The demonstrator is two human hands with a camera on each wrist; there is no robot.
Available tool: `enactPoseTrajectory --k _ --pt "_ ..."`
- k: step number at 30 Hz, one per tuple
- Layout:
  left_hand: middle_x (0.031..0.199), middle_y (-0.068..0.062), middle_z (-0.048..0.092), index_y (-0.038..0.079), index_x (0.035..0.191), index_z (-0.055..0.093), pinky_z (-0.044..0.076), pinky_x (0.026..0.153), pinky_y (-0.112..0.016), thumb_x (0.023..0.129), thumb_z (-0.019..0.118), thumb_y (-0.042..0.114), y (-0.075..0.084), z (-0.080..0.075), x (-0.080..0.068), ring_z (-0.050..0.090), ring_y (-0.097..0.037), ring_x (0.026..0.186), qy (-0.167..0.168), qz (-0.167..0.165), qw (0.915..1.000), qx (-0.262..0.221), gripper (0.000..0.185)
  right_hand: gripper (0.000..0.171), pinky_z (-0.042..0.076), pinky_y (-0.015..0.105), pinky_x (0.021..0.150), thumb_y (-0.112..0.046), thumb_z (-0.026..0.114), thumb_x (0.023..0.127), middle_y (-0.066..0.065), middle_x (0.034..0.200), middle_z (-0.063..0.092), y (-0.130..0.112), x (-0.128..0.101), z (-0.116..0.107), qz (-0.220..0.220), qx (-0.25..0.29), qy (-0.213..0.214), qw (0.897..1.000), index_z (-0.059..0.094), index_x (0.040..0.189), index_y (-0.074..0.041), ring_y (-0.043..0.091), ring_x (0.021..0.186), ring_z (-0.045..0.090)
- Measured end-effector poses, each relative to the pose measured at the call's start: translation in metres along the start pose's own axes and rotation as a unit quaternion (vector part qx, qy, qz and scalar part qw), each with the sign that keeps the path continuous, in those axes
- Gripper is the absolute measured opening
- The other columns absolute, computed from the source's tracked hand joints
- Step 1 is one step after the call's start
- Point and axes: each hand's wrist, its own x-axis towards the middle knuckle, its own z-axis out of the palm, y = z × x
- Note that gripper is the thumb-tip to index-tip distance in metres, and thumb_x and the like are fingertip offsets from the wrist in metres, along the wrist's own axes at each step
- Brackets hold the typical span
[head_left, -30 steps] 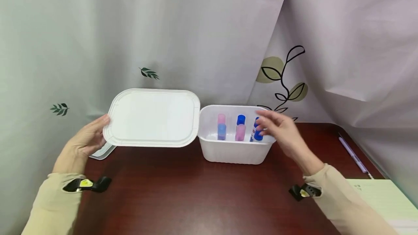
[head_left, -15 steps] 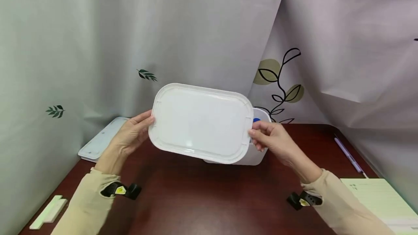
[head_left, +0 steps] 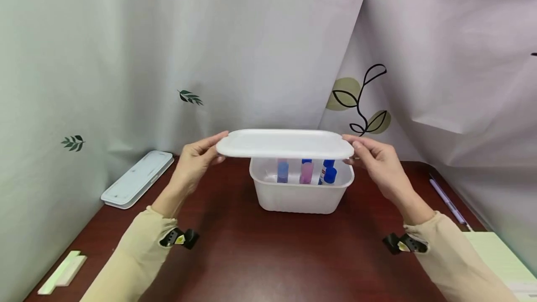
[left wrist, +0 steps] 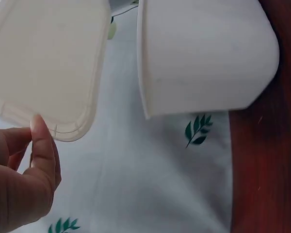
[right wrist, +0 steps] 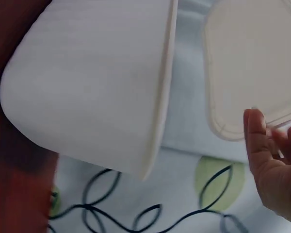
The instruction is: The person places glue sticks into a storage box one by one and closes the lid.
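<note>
Now both hands hold a white lid (head_left: 285, 144) level just above a white tub (head_left: 299, 195), apart from its rim. Left hand (head_left: 197, 164) pinches the lid's left end, thumb on top and fingers beneath; right hand (head_left: 379, 164) pinches the right end likewise. Inside the tub stand blue and pink glue sticks (head_left: 306, 171). A flat case (head_left: 136, 178) lies at the left of the dark table (head_left: 268, 255), a pen (head_left: 449, 199) at the right.
</note>
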Motion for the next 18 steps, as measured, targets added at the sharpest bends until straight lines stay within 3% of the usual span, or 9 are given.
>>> enactPoseTrajectory --k 3,7,11,18 --pt "0.134 -0.013 0.053 -0.005 0.135 0.045 0.053 0.076 -0.015 0.097 0.052 0.009 -0.005 0.008 0.005 0.061 0.002 0.089 -0.019 -0.030 0.9993 -0.007 0.041 0.052 0.055 0.019 0.072 -0.025 0.050 0.098 -0.013 0.107 0.063 0.009 0.006 -0.005 0.074 0.014 0.007 0.997 0.042 0.134 0.011 0.001 0.081 0.062" --pt "0.139 -0.023 0.045 -0.004 0.137 0.042 0.053 0.076 -0.016 0.096 0.053 0.013 -0.015 0.021 0.013 0.062 0.002 0.086 -0.034 -0.069 0.9970 -0.012 0.046 0.054 0.052 0.018 0.065 -0.027 0.053 0.097 0.006 0.115 0.063 0.023 0.014 -0.009 0.139 -0.062 0.006 0.988 0.041 0.137 0.007 -0.001 0.073 0.057" --pt "0.136 -0.022 0.049 -0.003 0.137 0.044 0.054 0.081 -0.020 0.094 0.056 0.012 -0.028 0.031 0.019 0.061 -0.002 0.089 -0.046 -0.102 0.9936 0.013 0.047 0.052 0.050 0.016 0.064 -0.023 0.052 0.097 0.026 0.128 0.052 0.037 0.018 -0.011 0.168 -0.115 -0.007 0.979 0.040 0.138 0.007 -0.002 0.073 0.055" --pt "0.130 -0.018 0.052 0.003 0.138 0.046 0.049 0.094 -0.031 0.090 0.063 0.014 -0.044 0.039 0.022 0.058 -0.011 0.099 -0.063 -0.136 0.9853 0.082 0.052 0.049 0.049 0.016 0.063 -0.016 0.053 0.096 0.027 0.123 0.053 0.053 0.015 -0.012 0.177 -0.144 -0.006 0.974 0.040 0.137 0.008 -0.002 0.073 0.051"
